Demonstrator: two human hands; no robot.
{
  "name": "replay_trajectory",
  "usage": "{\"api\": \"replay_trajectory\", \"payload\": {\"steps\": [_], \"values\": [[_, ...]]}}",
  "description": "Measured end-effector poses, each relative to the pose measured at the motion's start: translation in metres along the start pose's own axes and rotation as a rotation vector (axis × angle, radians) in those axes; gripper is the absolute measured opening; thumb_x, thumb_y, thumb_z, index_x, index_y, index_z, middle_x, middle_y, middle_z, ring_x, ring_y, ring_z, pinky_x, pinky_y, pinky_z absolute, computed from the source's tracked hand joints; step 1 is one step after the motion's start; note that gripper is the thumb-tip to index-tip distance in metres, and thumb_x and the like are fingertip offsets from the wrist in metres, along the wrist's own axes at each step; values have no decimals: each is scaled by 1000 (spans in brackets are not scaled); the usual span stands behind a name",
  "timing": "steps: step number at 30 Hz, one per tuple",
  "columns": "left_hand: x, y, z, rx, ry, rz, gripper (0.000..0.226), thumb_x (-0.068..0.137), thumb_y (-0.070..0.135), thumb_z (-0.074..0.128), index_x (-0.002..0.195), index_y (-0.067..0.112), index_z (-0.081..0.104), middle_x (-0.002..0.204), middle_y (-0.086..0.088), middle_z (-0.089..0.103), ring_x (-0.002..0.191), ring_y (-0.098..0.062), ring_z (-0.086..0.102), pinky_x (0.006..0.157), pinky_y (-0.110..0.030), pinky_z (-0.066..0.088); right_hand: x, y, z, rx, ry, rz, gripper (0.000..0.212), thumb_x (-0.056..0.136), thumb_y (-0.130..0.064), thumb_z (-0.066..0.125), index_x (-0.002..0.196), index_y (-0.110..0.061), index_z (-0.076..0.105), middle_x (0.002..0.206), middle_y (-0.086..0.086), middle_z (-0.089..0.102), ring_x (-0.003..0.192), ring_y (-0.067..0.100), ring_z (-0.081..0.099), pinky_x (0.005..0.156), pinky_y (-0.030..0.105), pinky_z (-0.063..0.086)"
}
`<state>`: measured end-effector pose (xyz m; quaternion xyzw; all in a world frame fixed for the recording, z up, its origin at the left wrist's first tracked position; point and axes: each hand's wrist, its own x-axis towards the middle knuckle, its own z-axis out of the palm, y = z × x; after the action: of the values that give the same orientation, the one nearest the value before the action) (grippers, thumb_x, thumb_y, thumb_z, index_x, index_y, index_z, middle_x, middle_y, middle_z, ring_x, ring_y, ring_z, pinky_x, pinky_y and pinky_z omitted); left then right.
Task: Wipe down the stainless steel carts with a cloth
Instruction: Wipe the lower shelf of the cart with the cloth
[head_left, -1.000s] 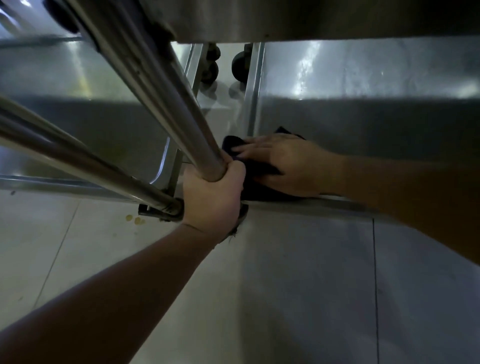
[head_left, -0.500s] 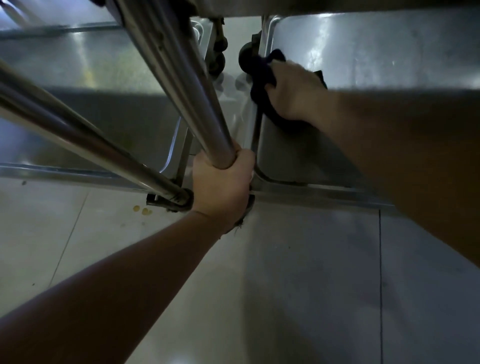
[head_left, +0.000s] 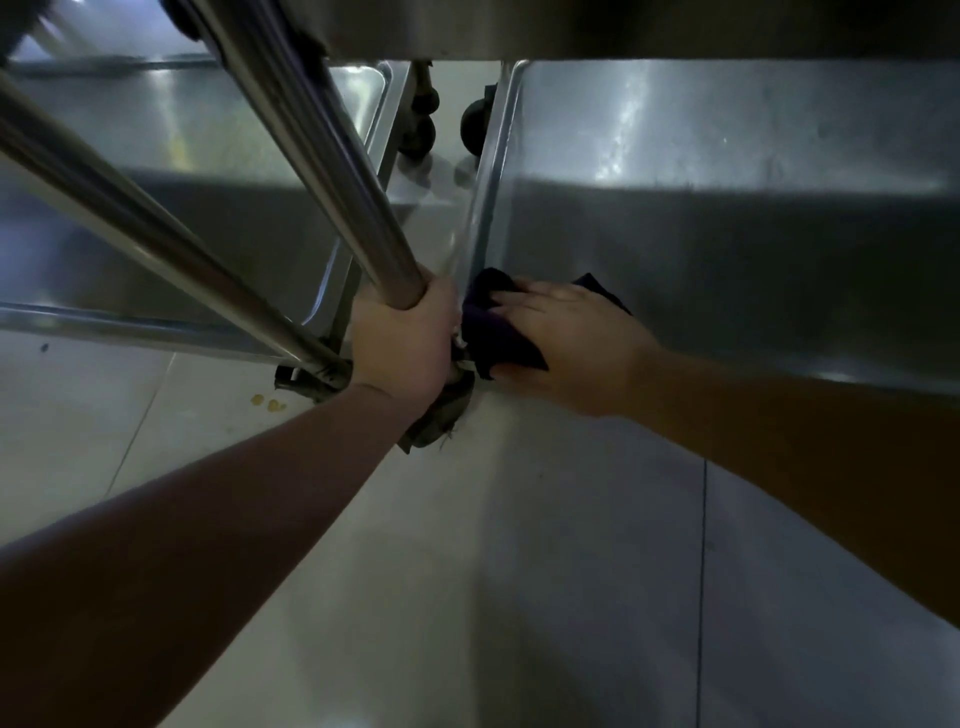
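The pale tiled floor (head_left: 545, 571) fills the lower half of the frame, crossed by two bare forearms that reach up from the bottom corners. At centre frame the left hand (head_left: 402, 345) is wrapped around the lower end of a steel cart post (head_left: 332, 156), its fingers curled tightly about the tube. A frayed grey rag (head_left: 436, 415) is seen hanging just below that wrist, beside the post's foot. Just to the right, the right hand (head_left: 576, 343) is laid flat with fingers extended on a dark cloth (head_left: 493, 332), which is pressed onto the near left corner of the right cart's lower shelf (head_left: 727, 249). The cloth is bunched against the shelf's raised rim, close to the left hand. A second post (head_left: 130, 228) runs diagonally across the left of the frame. Small yellow crumbs (head_left: 270, 402) lie on the floor at centre left. Farther up, the left cart's shelf (head_left: 182, 171) is seen, and black caster wheels (head_left: 421, 124) stand in the gap between the carts at upper centre.
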<state>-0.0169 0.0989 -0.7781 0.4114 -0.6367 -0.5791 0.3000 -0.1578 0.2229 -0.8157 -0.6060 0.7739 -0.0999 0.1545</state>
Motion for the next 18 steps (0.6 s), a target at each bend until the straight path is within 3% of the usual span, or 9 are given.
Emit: {"api": "replay_trajectory", "payload": {"steps": [3, 7, 9, 11, 13, 15, 16, 18], "values": [[0, 0, -2, 104, 9, -20, 12, 80, 20, 65, 80, 9, 59, 53, 9, 48, 47, -6, 48, 44, -19, 43, -13, 7, 2, 24, 33, -16, 67, 98, -62, 53, 155, -29, 44, 163, -7, 40, 155, 17, 26, 125, 42, 23], [-3, 1, -7, 178, -11, -50, 15, 71, 42, 63, 64, 31, 55, 53, 10, 50, 47, -3, 51, 45, -17, 42, -39, 22, 2, 29, 106, -13, 67, 98, -56, 60, 154, -22, 46, 160, -2, 45, 153, 19, 31, 123, 37, 21], [-4, -6, -13, 292, -63, -46, 21, 73, 50, 67, 83, 33, 60, 65, 17, 63, 56, 4, 61, 47, -9, 43, -51, 31, -3, 29, 92, -3, 70, 97, -58, 61, 155, -23, 44, 161, -3, 44, 152, 20, 31, 122, 37, 22], [-11, -22, -24, 459, -92, -59, 42, 73, 56, 74, 106, 34, 60, 89, 24, 66, 81, 8, 65, 58, -12, 50, -63, 39, -11, 36, 53, 14, 70, 96, -59, 61, 154, -26, 43, 160, -5, 44, 151, 19, 31, 121, 41, 27], [-28, -43, -36, 703, -81, -176, 64, 73, 56, 79, 125, 26, 57, 116, 10, 61, 104, -8, 64, 79, -31, 57, -75, 48, -17, 25, 35, 9, 59, 95, -58, 60, 146, -31, 47, 149, -11, 49, 145, 19, 37, 113, 42, 36], [-51, -61, -42, 966, -184, -325, 77, 81, 48, 79, 144, 15, 49, 139, -8, 47, 121, -28, 54, 100, -44, 52, -89, 60, -23, -26, 9, -9, 42, 96, -56, 56, 133, -37, 50, 137, -14, 49, 138, 18, 42, 105, 39, 38], [-63, -66, -41, 1039, -247, -333, 75, 85, 43, 78, 147, 14, 48, 143, -10, 42, 121, -29, 50, 103, -41, 48, -96, 66, -25, -46, 2, -13, 37, 97, -56, 54, 129, -38, 51, 135, -13, 49, 135, 17, 43, 101, 37, 37], [-84, -66, -31, 1122, -334, -141, 64, 86, 36, 76, 141, 15, 51, 141, -5, 42, 119, -25, 48, 98, -36, 43, -112, 78, -29, -42, 7, -15, 37, 99, -57, 51, 130, -37, 53, 136, -10, 50, 132, 16, 44, 100, 33, 35]]}}
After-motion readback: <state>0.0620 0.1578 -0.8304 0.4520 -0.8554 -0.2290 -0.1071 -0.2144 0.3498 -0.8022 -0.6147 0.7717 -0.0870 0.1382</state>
